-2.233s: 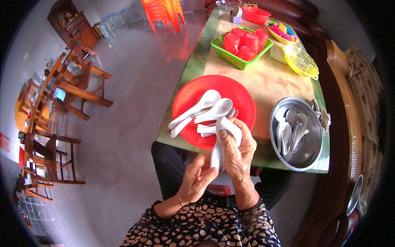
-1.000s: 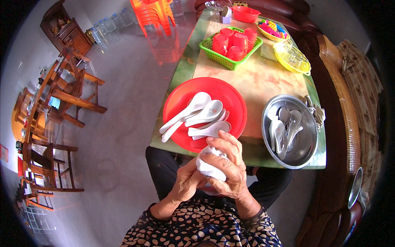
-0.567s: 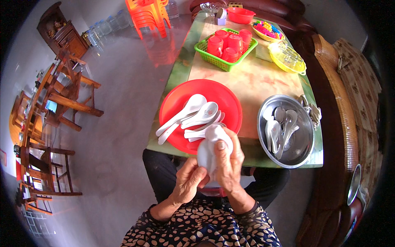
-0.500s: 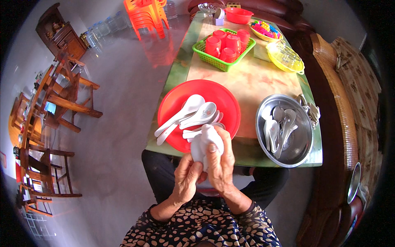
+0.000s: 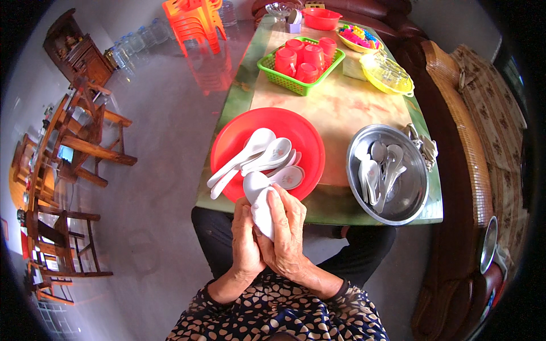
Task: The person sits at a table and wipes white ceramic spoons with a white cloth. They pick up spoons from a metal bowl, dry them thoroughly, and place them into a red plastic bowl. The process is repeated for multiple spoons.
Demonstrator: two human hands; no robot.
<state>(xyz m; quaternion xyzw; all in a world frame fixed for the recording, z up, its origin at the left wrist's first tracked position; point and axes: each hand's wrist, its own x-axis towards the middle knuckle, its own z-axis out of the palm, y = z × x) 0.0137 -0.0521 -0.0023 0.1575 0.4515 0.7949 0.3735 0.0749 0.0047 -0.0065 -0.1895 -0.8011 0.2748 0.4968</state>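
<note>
Both hands are pressed together just off the near edge of the table. A white soup spoon (image 5: 255,183) points away from me, its bowl out in front and its handle hidden between the palms. My left hand (image 5: 246,243) is closed around the handle end. With fingers bent over it, my right hand (image 5: 285,227) presses a white cloth (image 5: 263,216) onto the spoon. Right beyond, a red basin (image 5: 227,139) contains several white spoons (image 5: 276,152). To the right, a steel bowl (image 5: 414,196) has more white spoons (image 5: 371,177) inside.
Farther up the table (image 5: 335,122), a green basket (image 5: 284,81) carries red cups (image 5: 313,55). Beside it lies a yellow basket (image 5: 388,77) with clear glassware. A crumpled cloth (image 5: 425,149) touches the steel bowl. A wooden bench (image 5: 455,125) runs along the right; orange stools (image 5: 196,25) stand far left.
The right hand and cloth have slid down toward the handle, uncovering the spoon's bowl. The hands have come closer together. The whole view has shifted slightly.
</note>
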